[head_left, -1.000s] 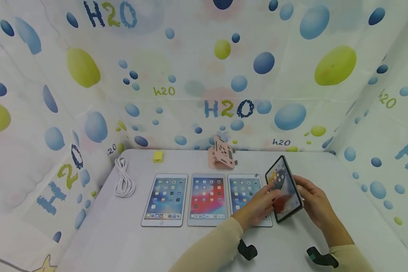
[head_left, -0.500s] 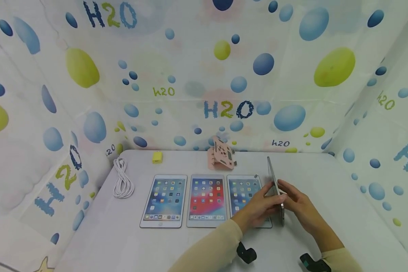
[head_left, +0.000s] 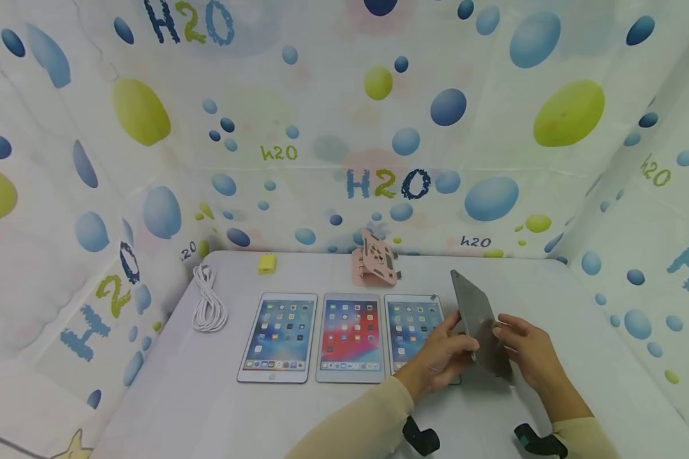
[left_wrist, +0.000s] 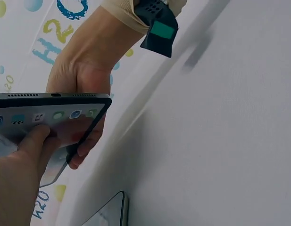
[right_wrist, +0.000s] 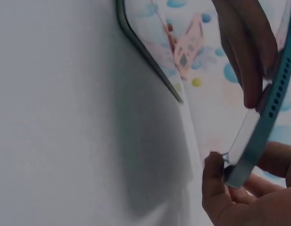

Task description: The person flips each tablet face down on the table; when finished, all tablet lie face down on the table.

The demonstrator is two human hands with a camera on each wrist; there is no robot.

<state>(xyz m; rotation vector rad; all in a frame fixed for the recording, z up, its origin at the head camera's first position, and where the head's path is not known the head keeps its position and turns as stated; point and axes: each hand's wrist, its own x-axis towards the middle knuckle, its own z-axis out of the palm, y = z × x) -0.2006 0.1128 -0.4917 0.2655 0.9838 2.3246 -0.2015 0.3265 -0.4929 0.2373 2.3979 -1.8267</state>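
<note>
A tablet (head_left: 479,319) stands tilted on edge above the table, its grey back turned toward the head camera. My left hand (head_left: 439,357) pinches its left side, thumb over the edge and fingers on the screen side. On the other side, my right hand (head_left: 531,350) holds the tablet with fingers against the back. In the left wrist view, lit icons show on the tablet's screen (left_wrist: 74,132), and the right hand's fingers (left_wrist: 77,160) curl past its edge. The right wrist view shows the right hand (right_wrist: 249,202) gripping near a corner.
A white tablet (head_left: 278,338), a second with a red-blue screen (head_left: 350,331) and a third (head_left: 410,319), partly covered by the left hand, lie in a row. Behind them are a pink folding stand (head_left: 376,258), a yellow charger block (head_left: 266,264) and a coiled white cable (head_left: 209,303).
The tablet has turned from showing its screen, through edge-on, to showing its grey back. My left hand has gone from touching the screen to pinching the edge; the right hand has shifted along the tablet.
</note>
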